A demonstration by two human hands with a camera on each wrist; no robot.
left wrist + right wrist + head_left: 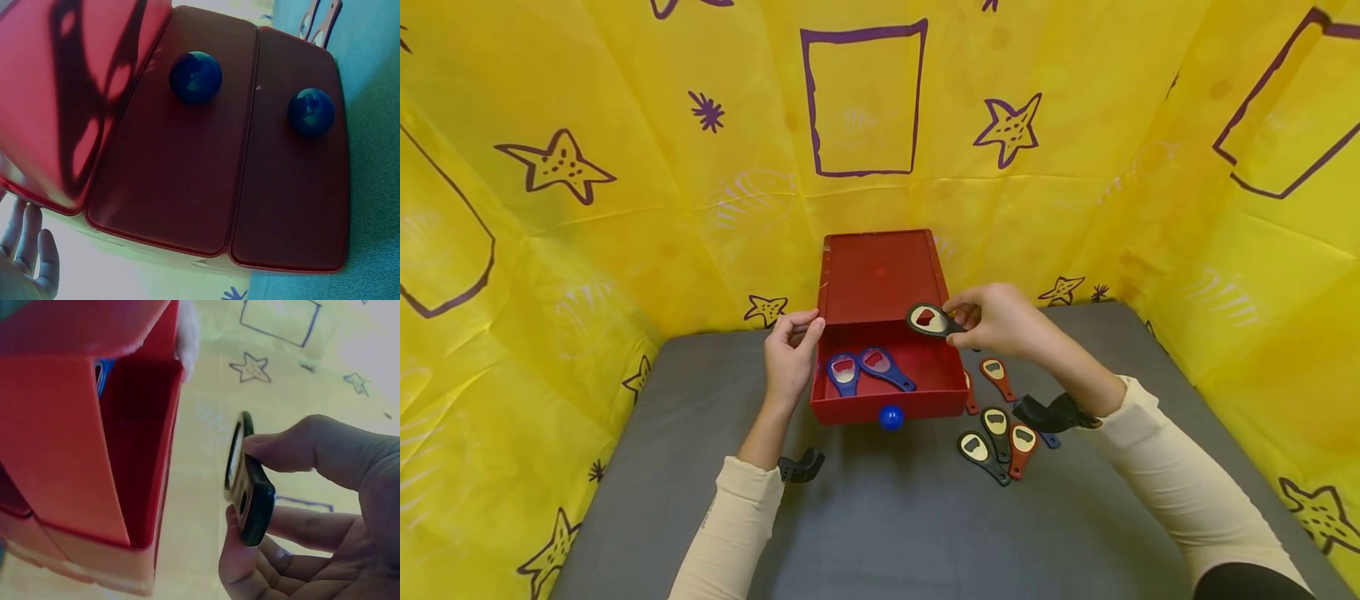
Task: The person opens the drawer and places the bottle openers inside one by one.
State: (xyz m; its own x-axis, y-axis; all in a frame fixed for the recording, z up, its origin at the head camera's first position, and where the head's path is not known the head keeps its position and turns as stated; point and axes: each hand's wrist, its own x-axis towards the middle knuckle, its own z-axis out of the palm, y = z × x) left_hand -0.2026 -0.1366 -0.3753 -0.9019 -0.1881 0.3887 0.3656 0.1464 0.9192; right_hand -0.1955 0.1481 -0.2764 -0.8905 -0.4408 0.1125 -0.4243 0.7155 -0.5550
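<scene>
My right hand pinches a black bottle opener between thumb and fingers, holding it over the right side of a pulled-out red drawer. In the right wrist view, that bottle opener is seen nearly edge-on, beside the drawer. Two blue bottle openers, one at the left and one leaning beside it, lie inside. My left hand is at the drawer's left side, fingertips near its rim by the cabinet front. In the left wrist view its fingers extend fairly straight.
The red cabinet stands against a yellow patterned cloth. Two closed lower drawers carry blue knobs. Right of the cabinet, several black, red and blue bottle openers lie on the grey table, some overlapping.
</scene>
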